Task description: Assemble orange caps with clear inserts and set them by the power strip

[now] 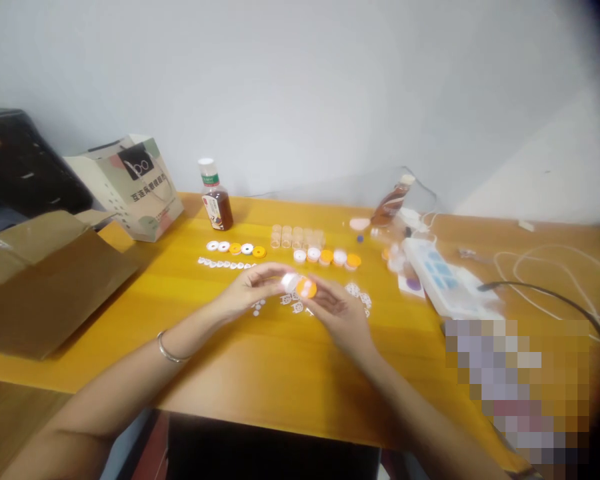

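Over the middle of the table, my left hand (256, 287) pinches a white round piece (290, 283), blurred by motion. Close against it, an orange disc-shaped piece (307, 288) with pale spots is gripped by my right hand (341, 313). Whether the two pieces touch or are joined I cannot tell. Beneath the hands lie small white perforated plastic parts (298, 307) and a few tiny white pieces (258, 308). Beyond them stand a row of white and orange round caps (326, 257), another row of discs (235, 249), clear cups (297, 238) and a line of small white parts (225, 265).
A cardboard box (55, 287) and a paper bag (135, 193) stand at the left. Two drink bottles, one upright (217, 200) and one tilted (393, 202), are near the wall. White power strip (437, 273) and cables (540, 267) occupy the right side.
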{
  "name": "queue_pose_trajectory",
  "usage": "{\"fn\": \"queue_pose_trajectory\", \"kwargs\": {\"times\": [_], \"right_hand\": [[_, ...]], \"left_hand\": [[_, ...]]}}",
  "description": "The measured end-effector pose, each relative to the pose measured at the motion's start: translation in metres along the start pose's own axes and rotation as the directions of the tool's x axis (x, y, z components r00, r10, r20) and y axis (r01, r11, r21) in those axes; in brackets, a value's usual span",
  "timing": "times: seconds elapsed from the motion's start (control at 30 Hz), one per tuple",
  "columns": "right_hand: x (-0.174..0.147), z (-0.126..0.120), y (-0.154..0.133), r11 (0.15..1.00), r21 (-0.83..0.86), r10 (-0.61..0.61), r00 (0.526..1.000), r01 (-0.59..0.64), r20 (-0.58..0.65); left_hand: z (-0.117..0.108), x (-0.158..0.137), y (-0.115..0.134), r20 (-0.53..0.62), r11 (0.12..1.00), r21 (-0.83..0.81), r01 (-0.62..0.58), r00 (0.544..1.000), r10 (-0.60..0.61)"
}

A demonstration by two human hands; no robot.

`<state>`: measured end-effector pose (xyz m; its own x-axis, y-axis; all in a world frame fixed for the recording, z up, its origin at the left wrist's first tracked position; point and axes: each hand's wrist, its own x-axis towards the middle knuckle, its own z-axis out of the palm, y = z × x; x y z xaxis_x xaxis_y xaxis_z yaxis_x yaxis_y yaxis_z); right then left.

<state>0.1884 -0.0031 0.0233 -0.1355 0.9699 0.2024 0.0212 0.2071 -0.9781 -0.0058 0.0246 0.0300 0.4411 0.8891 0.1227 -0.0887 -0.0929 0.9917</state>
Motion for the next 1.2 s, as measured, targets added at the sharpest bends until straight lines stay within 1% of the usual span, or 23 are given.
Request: {"fn": "queue_pose_trajectory", "kwargs": {"times": [0.17, 0.33, 0.37, 0.43, 0.5, 0.57, 0.63, 0.7, 0.77, 0.87, 1.03, 1.2], "right_hand": [[0.001, 0.0, 0.004, 1.0, -0.012, -0.001, 1.0, 0.002, 0.019], [0.001, 0.001, 0.006, 1.0, -0.006, 0.002, 1.0, -0.002, 0.02], [0.001, 0.001, 0.007, 1.0, -0.01, 0.001, 1.0, 0.0, 0.022], [0.0, 0.001, 0.007, 1.0, -0.024, -0.006, 1.0, 0.007, 0.025], [0.0, 0.001, 0.008, 0.999, -0.036, -0.017, 0.999, 0.018, 0.03], [-0.001, 0.001, 0.01, 0.999, -0.041, -0.026, 0.999, 0.028, 0.041], [-0.002, 0.002, 0.012, 0.998, -0.045, -0.03, 0.998, 0.032, 0.047], [-0.003, 0.003, 0.014, 0.998, -0.048, -0.028, 0.999, 0.03, 0.041], [-0.004, 0.003, 0.017, 0.999, -0.041, -0.026, 0.999, 0.027, 0.035], [-0.006, 0.003, 0.02, 1.0, -0.016, -0.013, 0.999, 0.014, 0.042], [-0.007, 0.003, 0.021, 0.999, 0.014, 0.033, 0.998, -0.033, 0.05], [-0.009, 0.005, 0.019, 0.993, 0.085, 0.077, 0.995, -0.081, 0.058]], "left_hand": [[0.003, -0.001, 0.003, 0.019, 0.995, 0.09, -0.04, 0.999, 0.038], [0.006, -0.002, 0.002, 0.038, 0.989, 0.11, -0.096, 0.995, 0.092], [0.007, -0.002, 0.002, 0.044, 0.986, 0.129, -0.105, 0.994, 0.1], [0.009, -0.003, 0.003, 0.055, 0.967, 0.218, -0.134, 0.991, 0.125], [0.011, -0.005, 0.005, 0.064, 0.915, 0.354, -0.194, 0.981, 0.183], [0.014, -0.007, 0.007, 0.086, 0.836, 0.48, -0.267, 0.962, 0.258], [0.016, -0.009, 0.009, 0.121, 0.764, 0.559, -0.322, 0.943, 0.31], [0.018, -0.011, 0.01, 0.149, 0.72, 0.597, -0.354, 0.931, 0.334], [0.019, -0.013, 0.011, 0.164, 0.69, 0.623, -0.367, 0.925, 0.343], [0.02, -0.015, 0.011, 0.195, 0.66, 0.654, -0.37, 0.925, 0.326], [0.019, -0.016, 0.011, 0.222, 0.66, 0.661, -0.358, 0.933, 0.284], [0.018, -0.016, 0.011, 0.247, 0.654, 0.672, -0.347, 0.938, 0.244]]}}
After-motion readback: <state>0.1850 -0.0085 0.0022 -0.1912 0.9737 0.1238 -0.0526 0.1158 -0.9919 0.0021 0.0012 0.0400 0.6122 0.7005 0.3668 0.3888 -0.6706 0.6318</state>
